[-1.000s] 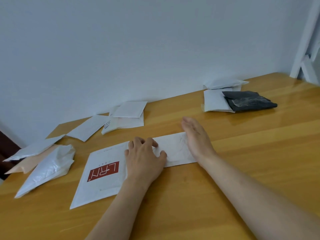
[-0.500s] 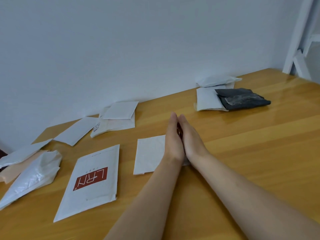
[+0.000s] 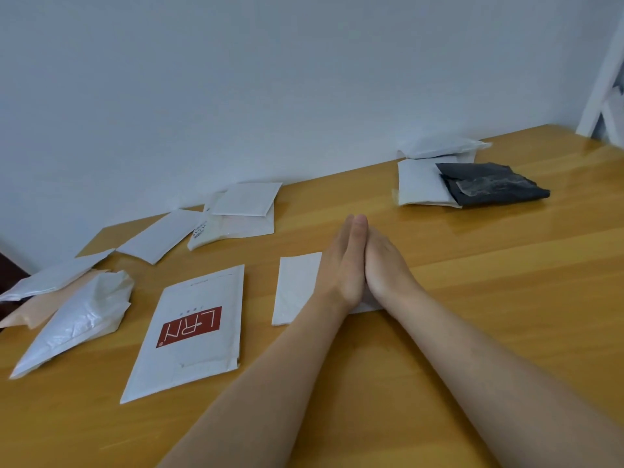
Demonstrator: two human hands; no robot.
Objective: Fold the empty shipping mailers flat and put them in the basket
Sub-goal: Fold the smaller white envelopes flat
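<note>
White mailer (image 3: 297,288) juts left from under my left hand (image 3: 341,265) and right hand (image 3: 385,268); fingers (image 3: 358,228) straight, pressed together.

A small white mailer (image 3: 297,288), folded flat, lies in the middle of the bench, and its right part is under the left hand (image 3: 341,265) and the right hand (image 3: 385,268), which stand on edge, palms together. Beside it on the left a larger mailer with a red LRN label (image 3: 189,332) lies flat, and at the left edge lie a crumpled glossy mailer (image 3: 77,319) and a peach mailer (image 3: 37,309). Near the far edge lie flat white mailers (image 3: 246,204), and toward the far right corner a black mailer (image 3: 493,187) rests on a white pile (image 3: 418,184).
</note>
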